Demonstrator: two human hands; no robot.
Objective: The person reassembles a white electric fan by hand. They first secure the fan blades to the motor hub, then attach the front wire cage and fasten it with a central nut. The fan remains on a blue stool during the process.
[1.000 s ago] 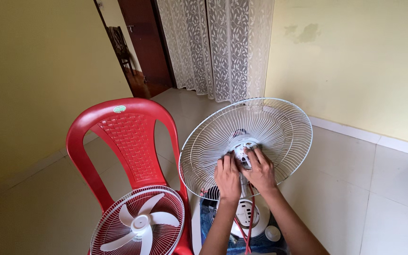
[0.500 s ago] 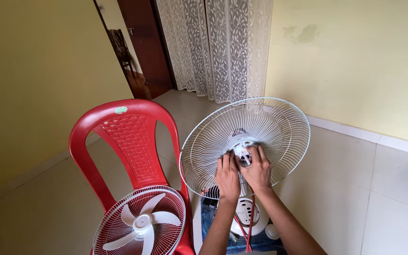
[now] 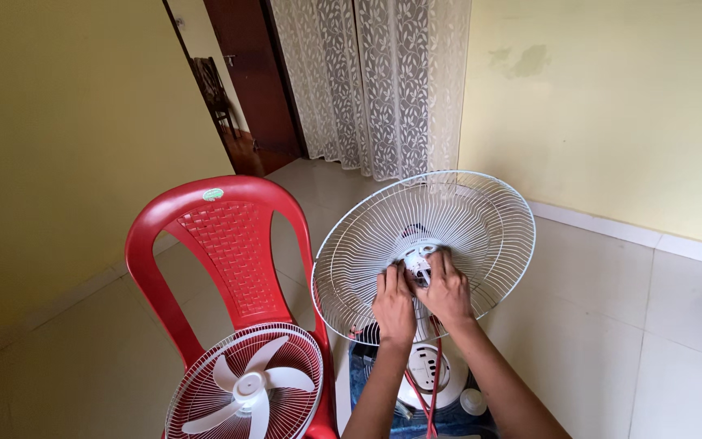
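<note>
White wire fan guard (image 3: 440,236), round & dished, is being held upright at centre frame, just above a white fan base (image 3: 431,370) w/ red wires (image 3: 430,390) hanging down over it. At the guard's middle, a small white motor hub (image 3: 418,262) is being gripped from both sides. Left hand (image 3: 393,305) is being pressed against the hub's left edge, fingers curled & mostly closed; whether they're pinching a part is hidden. Right hand (image 3: 447,291) is being wrapped over the hub's right side, fingers bent round it, thumb tucked out of sight. Both hands are touching each other at the knuckles, so most of the hub is being blocked from view.

Red plastic chair (image 3: 229,260) w/ a woven-pattern back is standing just left of the guard, nearly touching its rim. On its seat a 2nd white wire guard w/ white fan blades (image 3: 245,386) is lying flat. A small white round cap (image 3: 473,401) is sitting near the base, right of the wires. Behind: yellow walls (image 3: 611,106), a lace curtain (image 3: 375,81), a dark wooden door (image 3: 249,73), pale floor tiles (image 3: 652,325).
</note>
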